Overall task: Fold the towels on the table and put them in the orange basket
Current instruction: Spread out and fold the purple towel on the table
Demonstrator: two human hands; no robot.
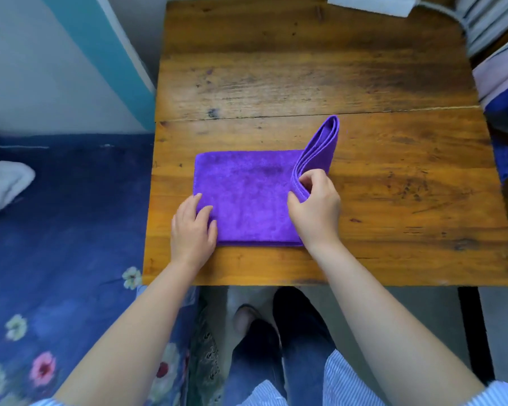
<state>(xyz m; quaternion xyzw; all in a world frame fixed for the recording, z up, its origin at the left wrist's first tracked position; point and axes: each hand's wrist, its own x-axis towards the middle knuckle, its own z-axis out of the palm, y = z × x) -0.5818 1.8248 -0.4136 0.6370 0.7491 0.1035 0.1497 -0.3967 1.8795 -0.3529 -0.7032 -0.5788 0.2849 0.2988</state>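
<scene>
A purple towel lies partly folded on the near half of the wooden table. My right hand pinches the towel's right edge between thumb and fingers, and that side stands lifted off the table in a layered flap. My left hand rests flat on the towel's near left corner, fingers straight. No orange basket is in view.
A bed with a dark blue flowered cover lies to the left of the table, with a white cloth on it. A white box with a cable sits at the table's far edge. Stacked fabrics stand at the right.
</scene>
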